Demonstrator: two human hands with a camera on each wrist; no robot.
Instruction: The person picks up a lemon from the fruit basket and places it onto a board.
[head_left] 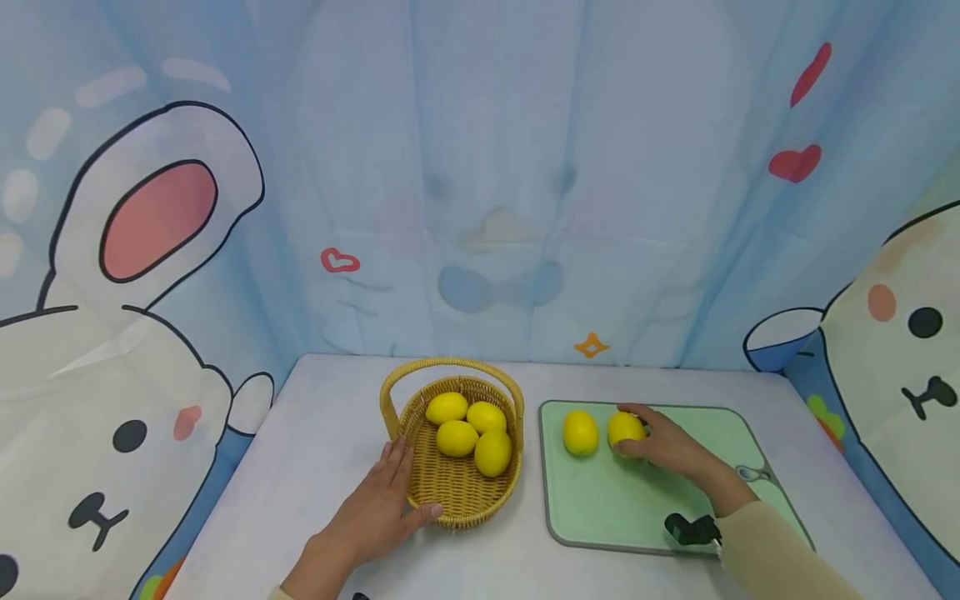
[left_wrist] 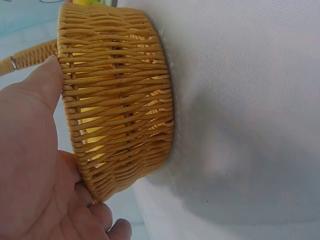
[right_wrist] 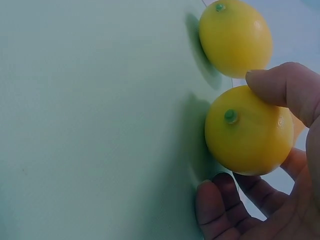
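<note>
Right fingers (head_left: 645,412) round lemon (head_left: 624,429) near board's (head_left: 600,504) far edge, left fingers (head_left: 390,468) loose at basket rim (left_wrist: 74,125)

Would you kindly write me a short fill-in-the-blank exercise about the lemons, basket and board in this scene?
1. The wicker basket holds exactly ____ lemons.
2. The cutting board is mostly pale ____.
3. The left hand touches the wicker ____.
4. The right hand has a ____-coloured lemon in its grip.

Missing words: four; green; basket; yellow.
</note>
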